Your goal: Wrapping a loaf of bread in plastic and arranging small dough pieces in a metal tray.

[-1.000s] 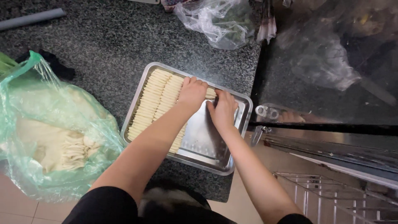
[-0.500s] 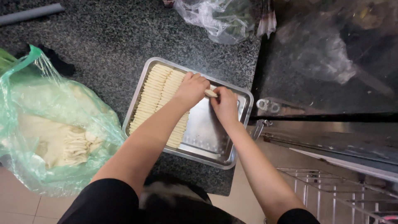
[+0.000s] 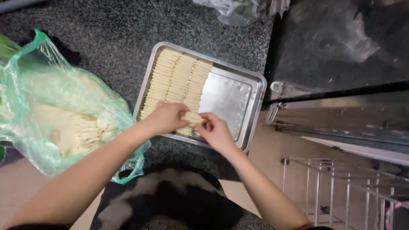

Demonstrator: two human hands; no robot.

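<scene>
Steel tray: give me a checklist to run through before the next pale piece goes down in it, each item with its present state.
1. Steel tray sits fully on the dark counter: ok.
2. Bare tray floor free to the right of the packed rows: ok.
3. Pale piece held between left hand and right hand: ok.
4. Rows even, none toppled: ok.
5. Green bag open with more pieces within reach: ok.
6. Near end of the third row, under the hands: cannot tell.

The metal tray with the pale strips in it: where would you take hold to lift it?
By the raised rim of the metal tray on its two short ends, from above. The pale strips load its left half, so a two-sided hold probably keeps it level.
</scene>
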